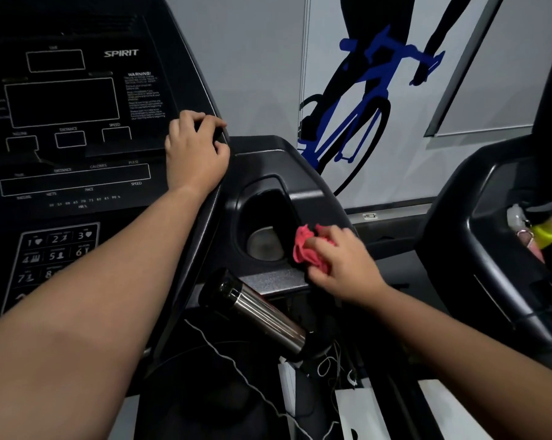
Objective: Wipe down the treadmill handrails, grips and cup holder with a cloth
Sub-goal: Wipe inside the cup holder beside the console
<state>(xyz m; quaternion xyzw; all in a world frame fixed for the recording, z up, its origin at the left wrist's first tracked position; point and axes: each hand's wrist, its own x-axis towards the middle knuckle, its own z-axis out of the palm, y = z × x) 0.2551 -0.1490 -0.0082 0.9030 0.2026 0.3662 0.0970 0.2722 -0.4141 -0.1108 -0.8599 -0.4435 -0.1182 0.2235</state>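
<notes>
**Kid:** What is that pink thing?

**Me:** That is the crumpled pink cloth [306, 247]. It sits on the right edge of the deep black plastic cup holder [265, 227] on the treadmill. The person's right hand [341, 265] is closed around it, fingers curled tight, pressing it on the rim.

**Kid:** Is it inside the cup hole?

**Me:** Not really. The cloth is at the rim, and the hole lies just to the left of the hand. The hole is longer going away from the person than it is wide. So I think the hand has to push left and down to reach the round grey bottom.

**Kid:** What is the other hand doing?

**Me:** The left hand [195, 150] is farther up. It rests on the corner of the flat black screen panel [77, 122], fingers bent over the edge, holding no cloth. It looks like it is just steadying the person. The right hand is much nearer to the cup hole.

**Kid:** What is that shiny tube?

**Me:** A silver metal grip bar [262, 315] with a black cap. It points toward the person, just below the cup holder. It may need wiping too.

**Kid:** And over there?

**Me:** Another black treadmill [477, 249] stands on the right with some yellow and pink stuff in its tray. I cannot tell what it is.
</notes>
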